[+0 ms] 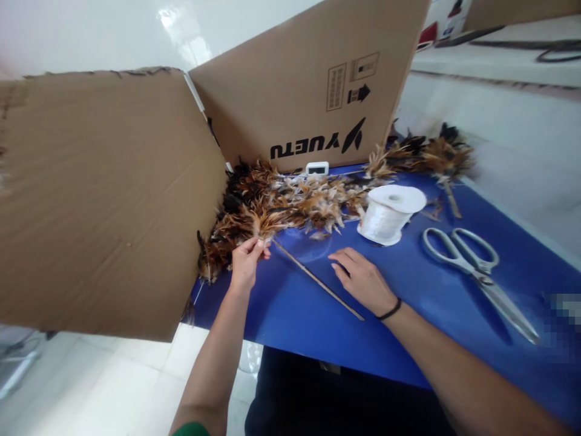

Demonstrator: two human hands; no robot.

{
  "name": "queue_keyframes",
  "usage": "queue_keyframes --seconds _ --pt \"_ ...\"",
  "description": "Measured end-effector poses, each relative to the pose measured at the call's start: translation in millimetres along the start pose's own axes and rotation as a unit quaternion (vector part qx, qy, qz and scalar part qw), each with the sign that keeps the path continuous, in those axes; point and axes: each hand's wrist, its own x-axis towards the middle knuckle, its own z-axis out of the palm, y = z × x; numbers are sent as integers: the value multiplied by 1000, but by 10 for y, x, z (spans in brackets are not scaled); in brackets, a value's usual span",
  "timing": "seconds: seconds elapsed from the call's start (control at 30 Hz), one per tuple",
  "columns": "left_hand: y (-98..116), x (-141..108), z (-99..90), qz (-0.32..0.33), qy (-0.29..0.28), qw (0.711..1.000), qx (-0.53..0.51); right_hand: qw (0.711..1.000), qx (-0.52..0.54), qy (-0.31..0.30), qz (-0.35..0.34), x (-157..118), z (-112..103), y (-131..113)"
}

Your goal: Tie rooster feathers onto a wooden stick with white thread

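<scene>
My left hand [249, 257] is closed in a pinch at the near edge of a pile of brown, black and pale feathers [313, 203]. A small tuft of brown feathers [257, 225] rises from its fingertips. A thin stick [318, 280] lies slantwise on the blue table, its far end close to my left fingers; whether they touch it I cannot tell. My right hand [363, 280], with a dark band at the wrist, hovers just right of the stick. Its fingers are loosely bent and apart, holding nothing. Beyond it stands a spool of clear, whitish line [388, 215].
Large metal scissors [481, 272] lie partly open on the blue table [290, 315] at the right. Cardboard panels [104, 200] stand at the left and back. A small white device with a dark display [316, 169] sits behind the feathers. More feather bunches [436, 154] lie at the back right.
</scene>
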Motion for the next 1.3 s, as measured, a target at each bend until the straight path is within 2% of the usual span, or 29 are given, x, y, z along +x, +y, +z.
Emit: queue_keyframes --seconds 0.07,0.13,0.2,0.27,0.33,0.37,0.43,0.47,0.53,0.7,0.87,1.13,1.23,1.3 --pt "68 -98 -280 42 47 995 71 1000 6 -1 -2 -7 0 -13" --pt "114 -158 -562 72 115 979 150 1000 13 -1 0 -11 1 -16" --pt "133 -171 -778 102 177 951 233 1000 18 -2 3 -13 6 -11" --pt "116 -147 -881 142 214 906 337 1000 19 -1 7 -12 11 -1" --pt "62 -105 -868 183 226 839 460 1000 21 -2 10 -11 12 10" --pt "24 -84 -829 190 219 796 532 1000 24 -2 11 -11 11 15" --pt "-64 -49 -719 165 179 710 660 999 28 -3 15 -10 5 22" --pt "-109 -37 -663 143 154 677 705 999 30 -4 18 -9 1 24" --pt "-191 -24 -572 112 116 639 752 999 30 -8 25 -7 -7 26" --pt "-296 7 -517 104 73 613 780 999 21 -22 33 -5 -8 26" --pt "-256 -4 -551 113 33 599 792 999 22 -28 30 -17 -2 36" --pt "-157 -510 -569 163 -34 599 783 999 20 -42 21 -19 -3 48" --pt "-151 -647 -559 174 -69 613 768 999 18 -42 12 -26 16 59" --pt "-118 -679 -588 182 -70 625 756 999 18 -38 10 -30 26 70"
